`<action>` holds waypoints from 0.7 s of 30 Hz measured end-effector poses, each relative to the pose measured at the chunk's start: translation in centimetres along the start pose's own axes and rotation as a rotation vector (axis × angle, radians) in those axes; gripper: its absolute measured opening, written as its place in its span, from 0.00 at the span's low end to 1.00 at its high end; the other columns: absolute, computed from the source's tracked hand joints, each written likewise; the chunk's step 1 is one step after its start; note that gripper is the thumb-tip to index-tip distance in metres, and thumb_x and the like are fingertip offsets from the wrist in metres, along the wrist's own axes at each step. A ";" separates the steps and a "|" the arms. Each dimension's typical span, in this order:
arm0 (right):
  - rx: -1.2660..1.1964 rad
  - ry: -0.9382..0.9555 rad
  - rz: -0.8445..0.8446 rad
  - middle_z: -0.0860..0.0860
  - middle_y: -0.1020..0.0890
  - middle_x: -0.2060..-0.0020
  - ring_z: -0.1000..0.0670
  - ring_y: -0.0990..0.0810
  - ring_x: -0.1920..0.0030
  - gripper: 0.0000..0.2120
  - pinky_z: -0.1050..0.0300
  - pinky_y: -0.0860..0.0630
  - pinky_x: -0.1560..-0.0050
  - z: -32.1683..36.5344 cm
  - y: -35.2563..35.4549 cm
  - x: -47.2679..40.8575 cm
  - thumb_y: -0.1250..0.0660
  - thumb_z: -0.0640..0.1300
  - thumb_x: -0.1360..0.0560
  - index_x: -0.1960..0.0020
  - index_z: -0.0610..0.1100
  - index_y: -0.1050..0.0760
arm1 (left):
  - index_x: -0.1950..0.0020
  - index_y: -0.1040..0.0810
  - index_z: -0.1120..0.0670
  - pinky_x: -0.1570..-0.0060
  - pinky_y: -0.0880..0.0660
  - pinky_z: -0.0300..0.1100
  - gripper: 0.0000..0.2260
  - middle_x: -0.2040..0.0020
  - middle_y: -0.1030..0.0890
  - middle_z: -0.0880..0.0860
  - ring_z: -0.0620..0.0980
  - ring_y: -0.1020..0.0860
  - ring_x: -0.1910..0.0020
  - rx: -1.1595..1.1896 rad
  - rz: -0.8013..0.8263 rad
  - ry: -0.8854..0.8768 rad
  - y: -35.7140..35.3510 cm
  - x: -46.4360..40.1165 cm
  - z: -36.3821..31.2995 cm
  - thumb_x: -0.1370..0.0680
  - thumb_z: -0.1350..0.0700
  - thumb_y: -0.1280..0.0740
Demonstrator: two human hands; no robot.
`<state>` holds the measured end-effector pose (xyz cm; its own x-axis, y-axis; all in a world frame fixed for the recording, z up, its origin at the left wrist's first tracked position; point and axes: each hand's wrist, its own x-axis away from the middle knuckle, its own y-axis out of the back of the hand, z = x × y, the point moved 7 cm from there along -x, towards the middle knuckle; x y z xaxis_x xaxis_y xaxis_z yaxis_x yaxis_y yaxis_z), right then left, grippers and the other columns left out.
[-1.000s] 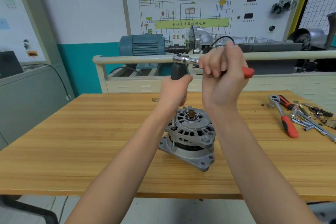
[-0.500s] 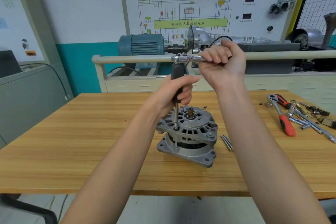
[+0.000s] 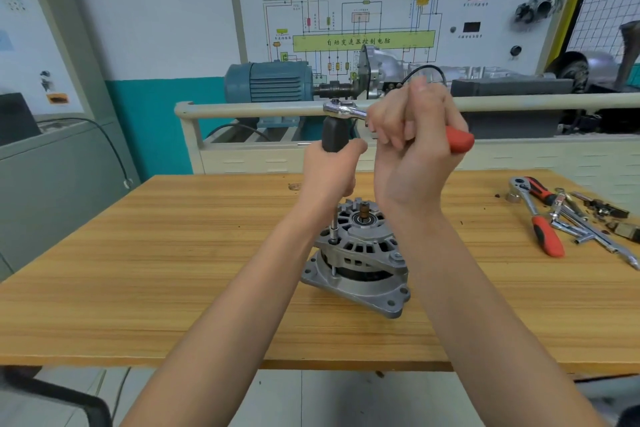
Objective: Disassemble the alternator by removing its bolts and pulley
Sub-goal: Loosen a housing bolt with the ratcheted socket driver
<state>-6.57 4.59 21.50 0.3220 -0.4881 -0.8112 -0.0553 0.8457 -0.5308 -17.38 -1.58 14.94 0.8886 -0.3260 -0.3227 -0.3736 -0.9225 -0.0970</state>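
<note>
On the wooden tabletop (image 3: 173,253), the unclamped grey cast-metal alternator (image 3: 360,253) could tip: left hand (image 3: 329,173) grips the black extension handle (image 3: 334,135), right hand (image 3: 412,149) grips the red-handled chrome ratchet (image 3: 346,110).

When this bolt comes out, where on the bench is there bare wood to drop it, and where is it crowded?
Bare wood lies left of the alternator, out to the table's left edge, and in the strip between the alternator and the spare red-handled ratchet. The far right corner is crowded with that ratchet, loose chrome tools and small parts.
</note>
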 end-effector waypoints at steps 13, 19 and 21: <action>-0.601 -0.590 -0.401 0.53 0.40 0.83 0.53 0.42 0.81 0.25 0.61 0.39 0.78 -4.8 4.4 -2.8 0.45 0.37 0.22 0.77 0.46 0.40 | 0.73 0.42 0.51 0.78 0.45 0.34 0.23 0.80 0.43 0.47 0.45 0.45 0.82 0.087 0.313 -0.005 -1.1 -0.1 -0.9 0.21 0.62 0.37; -0.174 -0.104 -0.070 0.51 0.37 0.80 0.51 0.39 0.76 0.21 0.54 0.37 0.69 -1.2 1.2 -0.4 0.45 0.35 0.23 0.73 0.46 0.37 | 0.69 0.38 0.53 0.76 0.43 0.37 0.17 0.76 0.39 0.49 0.47 0.42 0.78 -0.008 -0.089 -0.054 0.5 -0.4 -0.8 0.24 0.63 0.35; 0.026 0.066 0.002 0.49 0.37 0.78 0.50 0.39 0.75 0.18 0.52 0.39 0.69 -0.2 -0.2 0.5 0.45 0.32 0.24 0.69 0.47 0.36 | 0.69 0.38 0.53 0.73 0.42 0.39 0.17 0.74 0.39 0.50 0.47 0.41 0.74 -0.027 -0.166 -0.092 0.7 -0.4 -0.9 0.25 0.62 0.33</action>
<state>-6.60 4.17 21.14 0.2589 -0.4991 -0.8269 -0.0308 0.8514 -0.5236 -17.75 -2.32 15.83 0.9090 -0.1498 -0.3890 -0.2155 -0.9677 -0.1308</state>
